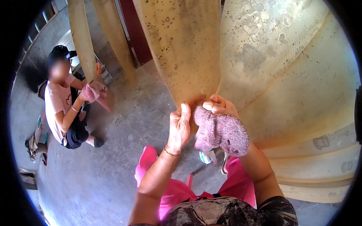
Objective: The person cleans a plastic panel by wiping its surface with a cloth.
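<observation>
A long yellowish, translucent sheet (184, 49) speckled with dark spots hangs down in front of me and narrows toward my hands. My left hand (179, 126) is closed on its lower end, thumb pointing up. Just to the right, my right hand (220, 105) has its fingers curled close to the sheet's bottom edge. A fuzzy pink cloth (230, 133) with dark stains lies bunched against that hand and covers part of the palm and wrist. Whether the right fingertips also pinch the sheet is hard to see.
Wider yellowish sheets (286, 75) with heart-shaped marks hang at the right. Narrower hanging strips (85, 41) are at the upper left, where another person (62, 101) crouches with a pink cloth (93, 92). A white container (205, 157) stands on the grey floor near my feet.
</observation>
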The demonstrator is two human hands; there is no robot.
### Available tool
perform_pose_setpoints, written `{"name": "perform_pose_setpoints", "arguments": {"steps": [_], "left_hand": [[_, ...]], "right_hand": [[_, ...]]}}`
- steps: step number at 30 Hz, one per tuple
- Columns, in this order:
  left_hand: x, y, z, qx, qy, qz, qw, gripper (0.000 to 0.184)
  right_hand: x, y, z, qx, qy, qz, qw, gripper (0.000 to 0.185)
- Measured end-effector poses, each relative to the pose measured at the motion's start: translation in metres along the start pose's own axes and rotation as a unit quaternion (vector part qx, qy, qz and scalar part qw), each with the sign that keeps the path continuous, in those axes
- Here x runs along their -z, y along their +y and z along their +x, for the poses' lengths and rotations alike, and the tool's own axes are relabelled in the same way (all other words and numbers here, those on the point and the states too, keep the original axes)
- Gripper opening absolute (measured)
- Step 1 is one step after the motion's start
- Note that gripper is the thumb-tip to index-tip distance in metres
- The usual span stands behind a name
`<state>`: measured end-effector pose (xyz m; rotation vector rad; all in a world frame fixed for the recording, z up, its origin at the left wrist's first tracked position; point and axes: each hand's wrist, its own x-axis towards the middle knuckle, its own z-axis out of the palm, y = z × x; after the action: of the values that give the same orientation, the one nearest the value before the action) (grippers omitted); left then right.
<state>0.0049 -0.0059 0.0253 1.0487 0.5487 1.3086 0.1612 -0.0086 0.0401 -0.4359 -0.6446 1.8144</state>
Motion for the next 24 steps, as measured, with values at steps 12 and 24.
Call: {"name": "perform_pose_setpoints", "arguments": {"steps": [12,24], "left_hand": [[0.005,0.003,0.0,-0.003,-0.01,-0.003,1.0,0.055],[0.004,0.01,-0.003,0.014,-0.019,-0.046,0.999,0.058]], "right_hand": [[-0.017,0.0,-0.006,0.079,0.032,-0.099,0.991,0.011],[-0.022,-0.001,-0.003,0.18,0.085,-0.152,0.968,0.009]]}}
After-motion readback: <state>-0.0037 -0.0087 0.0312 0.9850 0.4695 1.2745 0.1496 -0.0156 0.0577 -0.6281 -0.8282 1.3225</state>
